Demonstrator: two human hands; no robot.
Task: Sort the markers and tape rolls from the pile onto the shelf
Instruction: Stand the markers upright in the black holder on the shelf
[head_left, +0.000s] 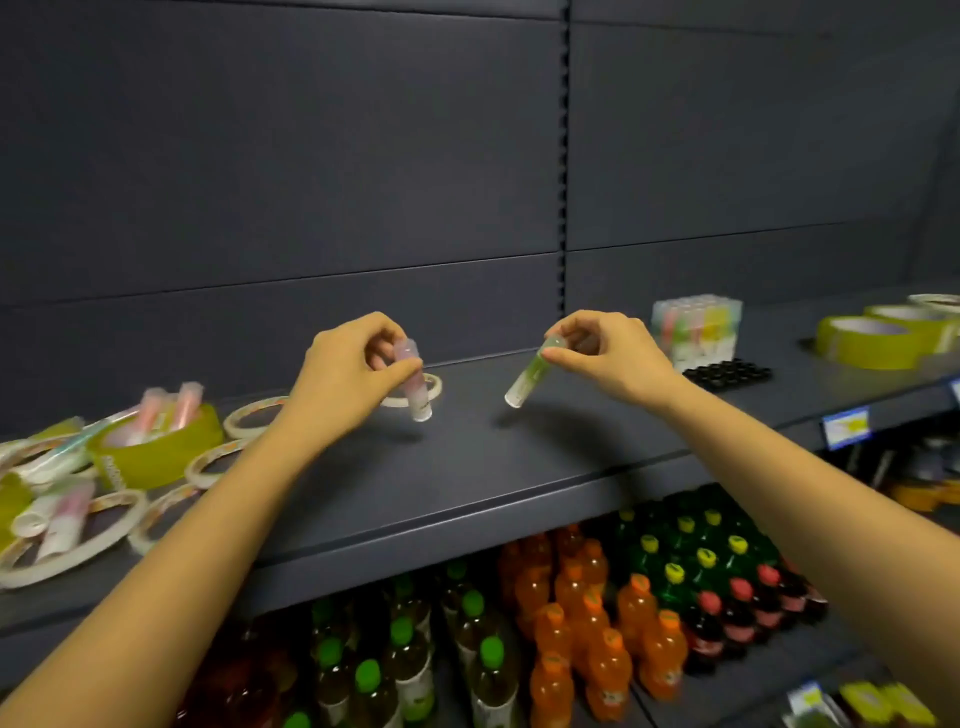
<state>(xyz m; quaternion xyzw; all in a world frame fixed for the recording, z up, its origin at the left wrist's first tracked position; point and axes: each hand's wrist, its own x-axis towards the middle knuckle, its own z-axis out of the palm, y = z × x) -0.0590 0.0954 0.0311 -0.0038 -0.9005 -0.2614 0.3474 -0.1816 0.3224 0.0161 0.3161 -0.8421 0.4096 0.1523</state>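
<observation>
My left hand (358, 358) pinches a pink marker (414, 384), my right hand (597, 348) a green marker (527, 376), both above the shelf (467, 467). I should stand them upright beside the sorted markers (696, 325).

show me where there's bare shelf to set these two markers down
Bare: the middle of the dark grey shelf, between the left pile of white tape rings and pastel markers and the black studded tray. Crowded: that pile, and the right end with clear-boxed markers and yellow-green tape rolls.
</observation>
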